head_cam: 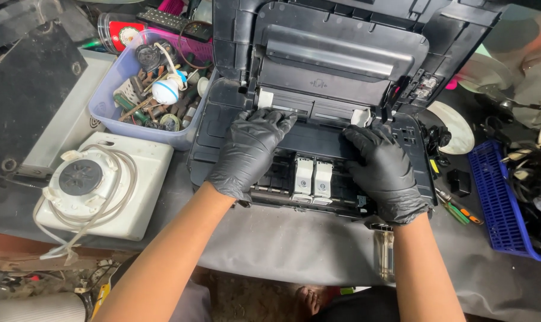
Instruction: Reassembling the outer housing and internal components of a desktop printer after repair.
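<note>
Bottom centre of the frame: two bare forearms are reaching up from the lower edge across a grey-covered counter (294, 244), both hands wearing black gloves.

Centre: the left hand (246, 152) is lying palm down, fingers spread, on the left part of the open bay of a black printer (213, 128); its grip is apart and clamped on nothing. The right hand (385, 167) is pressing flat on the right part of the bay, fingers slightly curled toward the inner edge; its grip is likewise apart, holding nothing. Between the two hands, two white-topped ink cartridges (313, 176) are sitting side by side in their carriage.

Handling, as a judgement: the printer is looking bulky and stiff, moderately heavy, with thin plastic parts that are likely fragile; the solid outer body is offering the safer hold, not the raised lid (342, 50) at upper centre, which is standing open on its hinges.

Left of the frame: a white square device (151, 158) with coiled clear tubing is resting on the counter. Upper left: a pale blue bin (112, 110) of mixed tools is standing just beside the printer. Right edge: a blue slotted tray (497, 197) is lying near tangled cables.
</note>
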